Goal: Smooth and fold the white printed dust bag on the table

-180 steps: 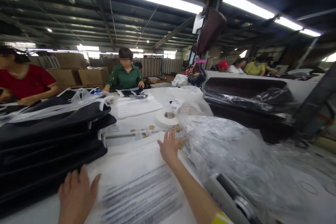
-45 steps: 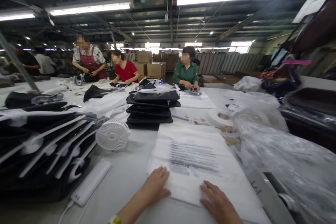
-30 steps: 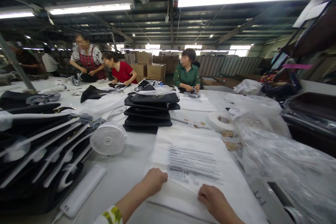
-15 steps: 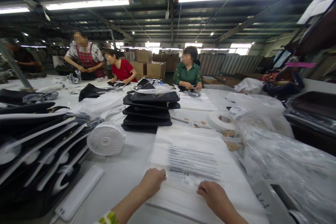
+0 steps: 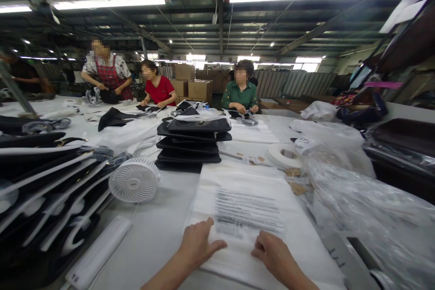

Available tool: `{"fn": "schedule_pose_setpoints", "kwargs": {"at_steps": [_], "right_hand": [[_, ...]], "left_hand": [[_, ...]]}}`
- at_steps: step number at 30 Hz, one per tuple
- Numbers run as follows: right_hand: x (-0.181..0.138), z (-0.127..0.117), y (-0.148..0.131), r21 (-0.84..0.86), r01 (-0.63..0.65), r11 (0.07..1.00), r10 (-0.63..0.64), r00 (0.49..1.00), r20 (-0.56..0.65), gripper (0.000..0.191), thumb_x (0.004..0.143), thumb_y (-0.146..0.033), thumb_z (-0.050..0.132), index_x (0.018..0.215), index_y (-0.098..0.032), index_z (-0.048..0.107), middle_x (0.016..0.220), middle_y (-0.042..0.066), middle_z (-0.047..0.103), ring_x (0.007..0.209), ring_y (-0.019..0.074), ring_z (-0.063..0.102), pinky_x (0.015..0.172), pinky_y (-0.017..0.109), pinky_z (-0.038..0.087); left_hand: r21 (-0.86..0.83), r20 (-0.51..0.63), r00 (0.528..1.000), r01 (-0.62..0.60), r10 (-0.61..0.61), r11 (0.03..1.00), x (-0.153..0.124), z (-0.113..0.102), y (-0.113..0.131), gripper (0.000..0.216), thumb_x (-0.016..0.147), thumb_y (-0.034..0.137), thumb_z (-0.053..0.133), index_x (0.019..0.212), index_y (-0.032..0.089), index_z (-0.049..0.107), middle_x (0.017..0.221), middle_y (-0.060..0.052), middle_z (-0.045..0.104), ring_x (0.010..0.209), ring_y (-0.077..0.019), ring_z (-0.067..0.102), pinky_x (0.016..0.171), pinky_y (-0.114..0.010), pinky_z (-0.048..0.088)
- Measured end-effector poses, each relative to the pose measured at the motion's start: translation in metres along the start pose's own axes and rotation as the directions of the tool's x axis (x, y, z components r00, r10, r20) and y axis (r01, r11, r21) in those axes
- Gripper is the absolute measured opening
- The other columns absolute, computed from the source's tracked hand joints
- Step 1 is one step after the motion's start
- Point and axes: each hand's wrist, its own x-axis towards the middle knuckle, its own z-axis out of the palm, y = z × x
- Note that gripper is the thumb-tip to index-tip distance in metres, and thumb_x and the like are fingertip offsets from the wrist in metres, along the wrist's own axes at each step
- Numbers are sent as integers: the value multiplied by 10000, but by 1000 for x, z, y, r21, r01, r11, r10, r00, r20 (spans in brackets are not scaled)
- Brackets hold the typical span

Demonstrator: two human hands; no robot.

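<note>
Left hand (image 5: 197,245) flat on the near left part of the white bag stack (image 5: 251,208), fingers spread wide, thumb out to the right, holding nothing. Right hand (image 5: 273,253) just beside it on the near edge of the same stack, fingers curled down on the top sheet; cannot tell if a sheet is pinched between them. Printed black text block (image 5: 248,210) just beyond both hands, in the middle of the top bag. Stack lying flat on the white table (image 5: 159,231), straight in front.

To the left, small white fan (image 5: 133,180) standing on the table, and nearer, a long white power bank (image 5: 98,253) with a cable. Far left, leaning pile of black bags (image 5: 37,190) with white straps. Beyond the stack, neat pile of black pouches (image 5: 192,142). To the right of it, roll of white tape (image 5: 283,155), then heap of clear plastic (image 5: 360,204) reaching to the right edge.

At the far side of the table, three other persons at work: green shirt (image 5: 239,95), red shirt (image 5: 161,90), checked apron (image 5: 108,74).
</note>
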Motion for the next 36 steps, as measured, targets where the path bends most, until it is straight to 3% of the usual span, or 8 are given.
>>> {"fn": "schedule_pose_setpoints", "kwargs": {"at_steps": [3, 6, 13, 19, 23, 28, 31, 36], "right_hand": [[6, 0, 1, 88, -46, 995, 47, 999, -4, 196, 735, -302, 654, 603, -183, 574, 613, 15, 619, 627, 182, 561, 589, 293, 349], [11, 0, 1, 161, -16, 987, 16, 1000, 2, 395, 847, -410, 503, 523, -190, 551, 515, 4, 571, 561, 163, 543, 563, 289, 349], [5, 11, -5, 167, 95, 981, -74, 989, -128, 195, 842, -315, 479, 694, -211, 551, 670, 14, 638, 665, 190, 583, 629, 311, 390], [4, 27, -8, 86, 202, 976, -174, 951, -255, 290, 950, -377, 389, 783, -214, 561, 702, 28, 636, 654, 186, 602, 622, 313, 427], [4, 33, -9, 4, 355, 935, -337, 890, -306, 348, 984, -247, 269, 855, -214, 590, 764, 32, 633, 713, 157, 625, 656, 270, 474], [0, 37, -9, -187, 431, 883, -469, 783, -409, 279, 988, -232, 333, 866, -195, 582, 698, 20, 595, 627, 144, 583, 590, 257, 438], [-5, 42, -4, -310, 465, 829, -559, 709, -430, 251, 975, -235, 398, 792, -200, 564, 628, -4, 549, 538, 131, 527, 516, 263, 375], [-13, 51, 10, -421, 444, 791, -610, 623, -489, 296, 982, -203, 354, 757, -203, 546, 595, -13, 513, 515, 124, 485, 507, 265, 344]], "left_hand": [[60, 30, 999, 35, -37, 998, 1, 1, 16, 534, 846, 657, 427, 1063, 211, 623, 1051, -123, 684, 996, -324, 641, 855, -430, 480], [78, 44, 997, 53, -56, 996, 3, -1, 27, 467, 937, 470, 321, 986, 178, 682, 1028, -151, 686, 950, -319, 659, 825, -447, 499], [63, 43, 995, 82, -85, 995, 3, -11, 44, 794, 774, 786, 346, 1015, 111, 688, 1001, -223, 694, 975, -387, 642, 837, -499, 516], [41, 20, 993, 118, -118, 992, 8, 2, 65, 760, 820, 704, 321, 1104, 73, 634, 1117, -279, 631, 1091, -424, 571, 943, -571, 441], [3, -81, 997, 1, -1, 1000, 9, 15, 76, 546, 859, 513, 392, 1260, 177, 547, 1352, -224, 512, 1331, -453, 353, 1081, -698, 182], [-18, -141, 989, 32, -35, 999, 17, 15, 76, 374, 877, 214, 314, 1069, 188, 634, 1075, -122, 680, 1136, -342, 548, 1077, -629, 240], [15, -178, 982, 64, -61, 998, 19, 11, 59, 415, 865, 110, 280, 1081, 185, 626, 1067, -123, 679, 1135, -332, 545, 1077, -613, 219], [52, -190, 980, 63, -52, 997, 10, 10, 21, 428, 876, 52, 238, 969, 180, 635, 957, -96, 695, 974, -278, 614, 969, -486, 354]]}}
